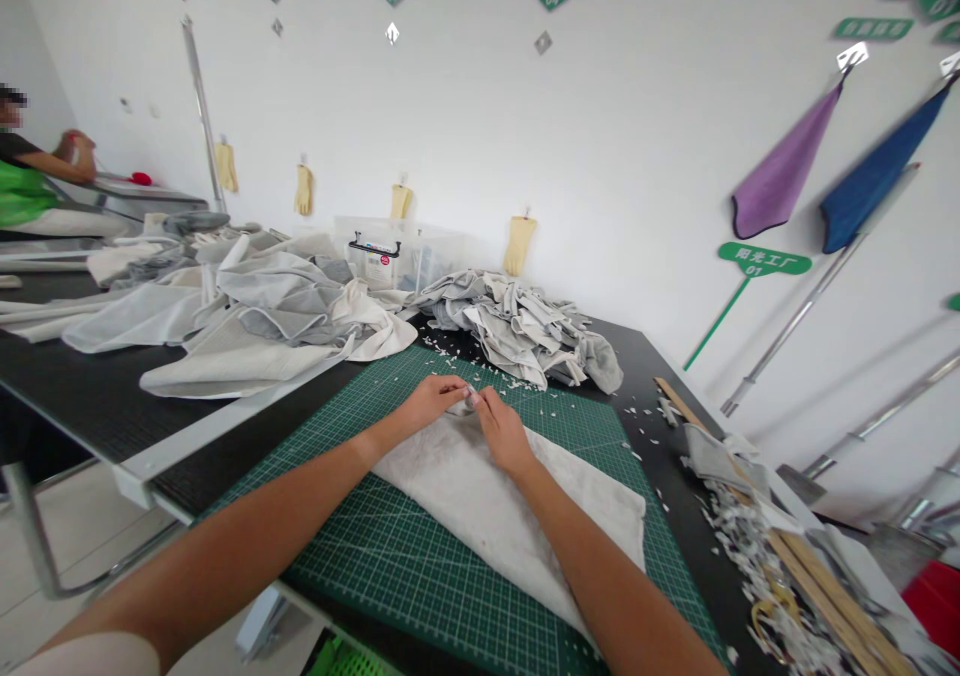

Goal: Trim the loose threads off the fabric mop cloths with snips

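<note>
Our L hand (431, 403) and R hand (504, 434) nearly touching, both pinching tip of folded off-white cloth (495, 521) on green cutting mat (375, 556) on bench (97, 406). Cloth looks light, soft, limp (no stiffness seen); best held at folded tip w/ fingertips.

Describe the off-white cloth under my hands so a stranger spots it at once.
On the black table, find the green gridded cutting mat. The off-white fabric piece lies on it, narrowing to a tip where the left hand and right hand meet. Unlike the crumpled grey cloth heap beyond, it lies flat on the mat.
</note>
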Demonstrator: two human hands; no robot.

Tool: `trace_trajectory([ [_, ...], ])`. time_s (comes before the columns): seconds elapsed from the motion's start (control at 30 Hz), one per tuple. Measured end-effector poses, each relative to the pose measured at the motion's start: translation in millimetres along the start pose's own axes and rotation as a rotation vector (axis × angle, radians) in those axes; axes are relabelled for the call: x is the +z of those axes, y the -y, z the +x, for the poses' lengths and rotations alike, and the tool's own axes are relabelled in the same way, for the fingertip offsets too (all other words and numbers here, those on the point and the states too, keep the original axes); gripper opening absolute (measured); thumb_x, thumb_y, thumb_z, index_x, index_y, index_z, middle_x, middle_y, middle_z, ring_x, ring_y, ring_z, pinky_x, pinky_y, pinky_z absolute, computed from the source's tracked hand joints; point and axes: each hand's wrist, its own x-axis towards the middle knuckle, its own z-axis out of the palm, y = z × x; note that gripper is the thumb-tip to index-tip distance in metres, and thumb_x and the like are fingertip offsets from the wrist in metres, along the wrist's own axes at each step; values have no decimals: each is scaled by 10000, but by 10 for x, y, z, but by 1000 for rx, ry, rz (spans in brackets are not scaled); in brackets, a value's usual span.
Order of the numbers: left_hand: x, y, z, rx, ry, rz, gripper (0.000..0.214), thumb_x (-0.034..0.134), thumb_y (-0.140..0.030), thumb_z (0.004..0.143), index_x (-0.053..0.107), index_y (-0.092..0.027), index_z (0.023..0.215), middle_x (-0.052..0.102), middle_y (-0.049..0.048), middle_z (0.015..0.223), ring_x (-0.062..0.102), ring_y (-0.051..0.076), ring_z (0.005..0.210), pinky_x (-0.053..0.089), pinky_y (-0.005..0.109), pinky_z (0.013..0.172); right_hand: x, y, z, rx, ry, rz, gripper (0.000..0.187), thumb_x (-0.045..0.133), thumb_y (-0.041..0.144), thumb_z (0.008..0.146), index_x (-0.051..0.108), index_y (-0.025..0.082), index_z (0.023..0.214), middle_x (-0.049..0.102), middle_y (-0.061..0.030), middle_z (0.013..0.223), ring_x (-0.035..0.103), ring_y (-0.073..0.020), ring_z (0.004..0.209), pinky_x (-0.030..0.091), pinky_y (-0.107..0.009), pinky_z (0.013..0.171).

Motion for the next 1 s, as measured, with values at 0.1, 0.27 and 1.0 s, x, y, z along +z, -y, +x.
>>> trace_trajectory([
  [0.1, 6, 7, -6, -13, 0, -29, 303, 601, -397, 896, 734, -127, 933, 717, 51, 883, 618, 161, 820, 448, 249, 755, 2, -4, -1, 1, 1, -12, 328, 299, 501, 1038, 495, 255, 945, 565, 27, 725, 578, -172, 660, 348, -242, 640],
  [0.27, 12, -9, -16, -30, 0, -32, 306, 612, -413, 886, 735, -132, 890, 699, 34, 828, 596, 149, 770, 430, 242, 716, 3, -18, -9, -20, 2, -3, 320, 300, 483, 1044, 488, 249, 933, 561, 24, 728, 573, -167, 669, 351, -241, 644],
  [1.0, 19, -6, -20, -71, -12, -74, 320, 634, -430, 858, 748, -136, 910, 722, 46, 870, 615, 166, 809, 453, 255, 755, -7, 35, -13, 15, 20, -86, 324, 291, 485, 1046, 510, 252, 997, 612, 5, 762, 612, -190, 705, 340, -251, 643],
])
